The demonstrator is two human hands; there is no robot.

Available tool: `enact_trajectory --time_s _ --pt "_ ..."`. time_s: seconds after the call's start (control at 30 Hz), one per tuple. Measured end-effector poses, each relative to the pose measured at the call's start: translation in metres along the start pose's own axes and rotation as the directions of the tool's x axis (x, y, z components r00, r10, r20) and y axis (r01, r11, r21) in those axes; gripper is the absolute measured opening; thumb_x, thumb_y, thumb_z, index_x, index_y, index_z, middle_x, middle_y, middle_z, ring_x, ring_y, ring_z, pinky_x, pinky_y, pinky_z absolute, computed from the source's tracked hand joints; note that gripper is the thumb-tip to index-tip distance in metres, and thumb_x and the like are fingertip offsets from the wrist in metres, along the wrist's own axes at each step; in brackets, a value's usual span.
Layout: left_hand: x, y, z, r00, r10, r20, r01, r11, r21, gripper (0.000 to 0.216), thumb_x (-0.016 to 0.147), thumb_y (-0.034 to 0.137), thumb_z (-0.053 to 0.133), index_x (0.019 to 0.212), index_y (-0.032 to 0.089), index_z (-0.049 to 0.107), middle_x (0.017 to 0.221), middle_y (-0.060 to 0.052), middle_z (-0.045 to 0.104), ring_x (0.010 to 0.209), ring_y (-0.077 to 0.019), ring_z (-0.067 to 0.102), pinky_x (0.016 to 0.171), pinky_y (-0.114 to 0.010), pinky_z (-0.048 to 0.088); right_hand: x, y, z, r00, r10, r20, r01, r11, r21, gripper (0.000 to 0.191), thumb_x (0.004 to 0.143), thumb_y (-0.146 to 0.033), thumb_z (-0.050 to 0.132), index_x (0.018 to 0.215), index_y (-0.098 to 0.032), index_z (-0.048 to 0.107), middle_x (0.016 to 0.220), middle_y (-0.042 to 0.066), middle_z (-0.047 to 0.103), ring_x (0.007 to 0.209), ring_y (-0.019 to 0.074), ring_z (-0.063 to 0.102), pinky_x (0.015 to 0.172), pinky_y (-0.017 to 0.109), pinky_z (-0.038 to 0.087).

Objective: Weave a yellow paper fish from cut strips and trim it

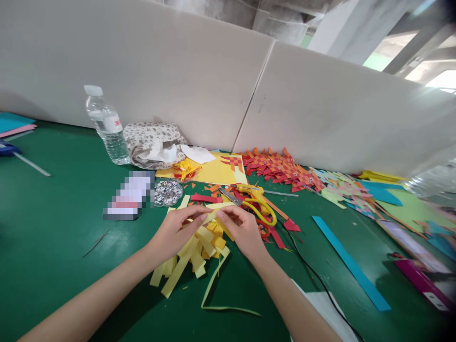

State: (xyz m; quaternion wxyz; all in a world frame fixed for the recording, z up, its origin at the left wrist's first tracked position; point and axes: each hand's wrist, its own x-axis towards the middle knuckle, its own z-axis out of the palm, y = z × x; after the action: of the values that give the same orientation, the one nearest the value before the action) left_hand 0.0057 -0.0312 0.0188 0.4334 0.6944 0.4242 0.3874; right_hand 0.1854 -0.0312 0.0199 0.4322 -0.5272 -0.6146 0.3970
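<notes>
My left hand (183, 229) and my right hand (243, 230) meet over the middle of the green table, each pinching a pale yellow paper strip (213, 216) between thumb and fingers. Part of that strip is hidden by the fingers. Beneath them lies a loose heap of yellow paper strips (192, 251), some pale and some deeper yellow. One thin, bent strip (210, 289) trails from the heap toward me. Just beyond my right hand rest yellow-handled scissors (261, 211) and a yellow glue gun (253, 191).
Woven red-orange paper fish (281, 168) pile against the partition (199, 71). A water bottle (107, 126), a tissue pack (153, 142) and a bag of googly eyes (167, 192) stand left of centre. At right lie a blue strip (351, 263), a black cord (320, 278) and a magenta tool (423, 282).
</notes>
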Motion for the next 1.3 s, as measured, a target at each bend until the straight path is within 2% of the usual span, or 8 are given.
enact_trajectory --time_s 0.13,0.43,0.6,0.73,0.93,1.1,1.3 --pt "0.0013 -0.001 0.0012 1.0 -0.007 -0.014 0.007 1.0 -0.025 0.025 0.081 0.032 0.056 0.103 0.027 0.066 0.089 0.0 0.072 0.079 -0.0146 0.065 0.065 -0.023 0.051 0.0001 -0.0007 0.0 1.0 -0.016 -0.01 0.016 0.999 0.035 0.019 0.074 -0.037 0.064 0.078 -0.019 0.067 0.08 0.003 0.07 0.074 0.0164 0.064 0.07 0.028 0.05" --pt "0.001 0.0022 0.0048 0.996 -0.026 -0.082 0.023 0.999 -0.039 0.022 0.077 0.031 0.061 0.095 0.028 0.071 0.089 -0.003 0.073 0.078 -0.0191 0.066 0.065 -0.028 0.052 -0.0004 0.0004 0.0017 0.997 -0.058 -0.044 0.06 0.997 0.05 0.017 0.072 -0.035 0.066 0.074 -0.018 0.064 0.075 0.003 0.067 0.071 0.0154 0.063 0.068 0.028 0.052" --pt "0.0005 0.0004 0.0057 0.993 -0.061 -0.1 0.055 0.997 -0.062 0.019 0.074 0.032 0.064 0.09 0.028 0.072 0.08 -0.003 0.073 0.071 -0.0183 0.066 0.061 -0.027 0.051 -0.0014 0.0007 0.0029 0.998 -0.046 -0.033 0.047 0.998 0.052 0.018 0.071 -0.035 0.067 0.074 -0.018 0.064 0.075 0.003 0.068 0.07 0.0156 0.064 0.068 0.028 0.053" --pt "0.0009 -0.0044 0.005 0.986 -0.125 -0.112 0.108 0.982 -0.152 0.018 0.075 0.034 0.063 0.089 0.026 0.071 0.081 -0.003 0.073 0.072 -0.0174 0.066 0.065 -0.027 0.051 -0.0013 0.002 0.0046 1.0 -0.011 -0.017 0.012 0.998 0.064 0.022 0.067 -0.036 0.07 0.079 -0.017 0.065 0.076 0.004 0.069 0.07 0.0168 0.065 0.068 0.03 0.054" --pt "0.0028 -0.0072 0.0059 0.975 -0.175 -0.138 0.134 0.954 -0.267 0.016 0.073 0.034 0.066 0.085 0.023 0.07 0.084 -0.003 0.072 0.075 -0.0166 0.066 0.069 -0.026 0.051 -0.0004 0.0052 0.0053 1.0 0.014 -0.019 -0.012 0.996 0.093 0.02 0.067 -0.036 0.07 0.074 -0.017 0.066 0.074 0.004 0.07 0.07 0.0181 0.066 0.068 0.031 0.054" --pt "0.003 -0.0063 0.0055 0.981 -0.155 -0.118 0.125 0.965 -0.229 0.016 0.073 0.035 0.065 0.082 0.022 0.068 0.078 -0.003 0.07 0.07 -0.016 0.064 0.063 -0.025 0.051 -0.0019 0.0031 0.0053 1.0 -0.004 -0.007 0.005 0.997 0.074 0.019 0.071 -0.035 0.066 0.078 -0.018 0.068 0.079 0.005 0.071 0.074 0.0188 0.066 0.071 0.031 0.054" --pt "0.0024 -0.0039 0.0035 0.987 -0.114 -0.113 0.098 0.985 -0.14 0.015 0.074 0.035 0.063 0.08 0.022 0.069 0.079 -0.003 0.07 0.073 -0.0174 0.063 0.063 -0.026 0.05 -0.0042 -0.0005 0.0057 0.998 -0.046 0.043 0.047 0.999 -0.024 0.017 0.074 -0.035 0.064 0.075 -0.019 0.068 0.076 0.003 0.07 0.073 0.0175 0.065 0.069 0.029 0.052"
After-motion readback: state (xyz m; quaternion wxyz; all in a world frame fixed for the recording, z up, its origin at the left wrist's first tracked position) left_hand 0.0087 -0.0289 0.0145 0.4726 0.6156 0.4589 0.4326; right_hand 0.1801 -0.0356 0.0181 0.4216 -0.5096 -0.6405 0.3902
